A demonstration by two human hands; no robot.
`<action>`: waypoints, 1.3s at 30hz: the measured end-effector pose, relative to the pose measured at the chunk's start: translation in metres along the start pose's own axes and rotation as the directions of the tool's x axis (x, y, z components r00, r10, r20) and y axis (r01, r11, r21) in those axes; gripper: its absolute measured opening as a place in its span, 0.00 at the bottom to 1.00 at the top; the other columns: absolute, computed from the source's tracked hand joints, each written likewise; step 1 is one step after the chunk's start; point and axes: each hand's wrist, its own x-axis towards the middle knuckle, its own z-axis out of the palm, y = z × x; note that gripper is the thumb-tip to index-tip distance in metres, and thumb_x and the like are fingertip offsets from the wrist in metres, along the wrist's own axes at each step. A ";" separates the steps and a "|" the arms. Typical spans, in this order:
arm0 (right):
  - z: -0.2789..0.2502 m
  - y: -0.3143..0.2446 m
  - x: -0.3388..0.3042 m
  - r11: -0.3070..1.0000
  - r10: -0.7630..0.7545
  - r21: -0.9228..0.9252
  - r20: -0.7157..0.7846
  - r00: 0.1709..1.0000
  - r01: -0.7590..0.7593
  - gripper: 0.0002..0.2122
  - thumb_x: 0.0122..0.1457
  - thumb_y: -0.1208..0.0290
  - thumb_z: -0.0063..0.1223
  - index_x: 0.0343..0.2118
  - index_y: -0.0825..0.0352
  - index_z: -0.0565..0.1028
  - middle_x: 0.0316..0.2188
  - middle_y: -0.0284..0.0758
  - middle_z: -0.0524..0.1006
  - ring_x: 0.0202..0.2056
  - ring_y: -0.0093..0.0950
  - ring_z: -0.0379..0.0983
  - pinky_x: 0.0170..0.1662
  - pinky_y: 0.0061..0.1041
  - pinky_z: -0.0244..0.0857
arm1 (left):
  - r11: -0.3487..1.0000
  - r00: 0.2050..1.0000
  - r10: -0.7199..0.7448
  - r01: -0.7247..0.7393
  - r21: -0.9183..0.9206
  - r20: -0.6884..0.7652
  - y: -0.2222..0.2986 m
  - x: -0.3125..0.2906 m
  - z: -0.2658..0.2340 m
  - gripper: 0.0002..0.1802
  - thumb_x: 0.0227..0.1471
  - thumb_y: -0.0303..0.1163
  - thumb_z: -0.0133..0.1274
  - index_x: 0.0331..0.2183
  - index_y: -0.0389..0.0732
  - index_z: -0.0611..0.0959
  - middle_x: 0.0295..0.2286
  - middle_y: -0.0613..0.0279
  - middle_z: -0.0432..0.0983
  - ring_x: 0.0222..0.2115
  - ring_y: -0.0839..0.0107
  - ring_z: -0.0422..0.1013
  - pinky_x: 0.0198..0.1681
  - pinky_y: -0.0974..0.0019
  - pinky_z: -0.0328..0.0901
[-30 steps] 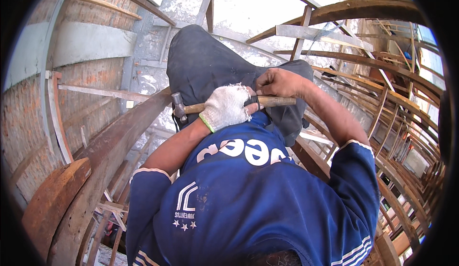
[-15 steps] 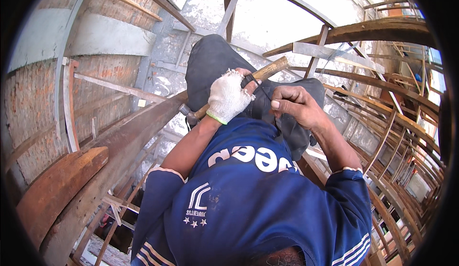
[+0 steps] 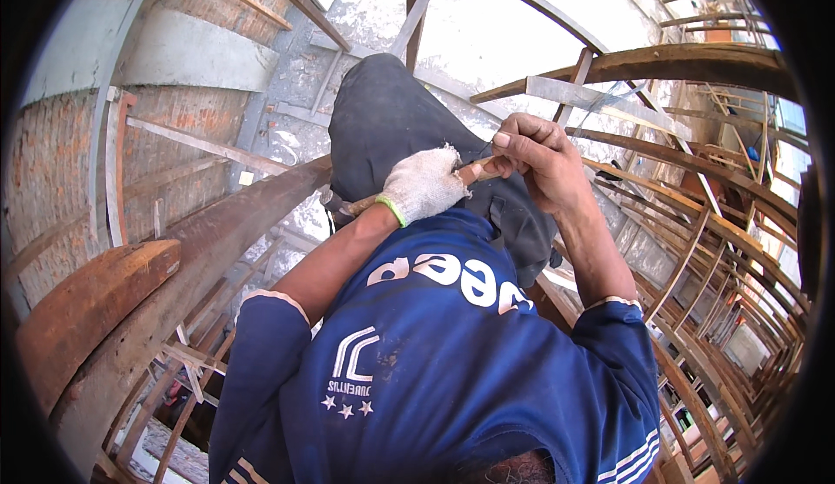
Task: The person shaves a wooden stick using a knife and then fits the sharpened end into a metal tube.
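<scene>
My left hand (image 3: 426, 186), in a white knitted glove with a green cuff, is closed round the wooden handle of a hammer (image 3: 357, 206). The hammer lies across my lap, its metal head out to the left and its handle end reaching toward the right hand. My bare right hand (image 3: 541, 158) has thumb and forefinger pinched on a thin dark strand (image 3: 484, 148) that runs toward the gloved fingers. Part of the strand is hidden by the hands, so how it passes the handle cannot be made out. Both hands are close together above my dark trousers (image 3: 370, 110).
A thick wooden beam (image 3: 235, 206) runs beside me on the left, with a shorter curved timber (image 3: 100, 310) against it. Curved wooden ribs (image 3: 687, 62) and many thin slats fill the right. A planked wall (image 3: 187, 127) stands at far left; open gaps show between the lower timbers.
My right hand has moved up and left, closer to the glove, and now covers the handle's end. The gloved hand has shifted slightly; the dark strand shows less.
</scene>
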 end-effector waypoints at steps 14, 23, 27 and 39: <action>0.031 -0.015 -0.032 0.909 -0.115 -0.398 0.044 0.992 0.123 0.11 0.60 0.77 0.56 0.21 0.70 0.70 0.19 0.29 0.72 0.23 0.18 0.64 0.27 0.24 0.59 | 0.998 0.963 -0.020 0.005 -0.057 -0.269 -0.006 0.000 0.012 0.23 0.63 0.50 0.51 0.33 0.39 0.86 0.28 0.46 0.81 0.35 0.45 0.78 0.38 0.49 0.71; 0.025 0.037 -0.052 0.965 -0.037 -0.259 0.012 0.999 0.039 0.11 0.62 0.77 0.52 0.21 0.68 0.68 0.18 0.29 0.71 0.23 0.16 0.65 0.26 0.23 0.60 | 0.901 0.861 -0.108 -0.127 -0.415 -0.498 -0.027 -0.007 -0.011 0.27 0.64 0.54 0.55 0.31 0.36 0.83 0.19 0.63 0.76 0.21 0.73 0.73 0.27 0.66 0.66; 0.034 0.042 -0.044 0.946 -0.071 -0.317 0.019 0.997 0.074 0.12 0.61 0.76 0.52 0.21 0.68 0.67 0.17 0.30 0.69 0.22 0.18 0.64 0.26 0.25 0.59 | 0.865 0.853 -0.163 -0.118 -0.487 -0.496 -0.021 -0.019 -0.022 0.26 0.64 0.52 0.55 0.31 0.36 0.83 0.19 0.63 0.76 0.21 0.75 0.74 0.25 0.66 0.66; 0.077 0.001 -0.030 0.834 -0.353 -0.374 0.201 0.914 0.405 0.12 0.60 0.79 0.53 0.20 0.71 0.68 0.18 0.35 0.72 0.21 0.24 0.68 0.25 0.28 0.59 | 0.992 0.776 0.062 -0.119 -0.049 -0.628 -0.015 -0.008 0.007 0.21 0.62 0.48 0.56 0.28 0.40 0.84 0.21 0.48 0.79 0.25 0.49 0.78 0.28 0.53 0.71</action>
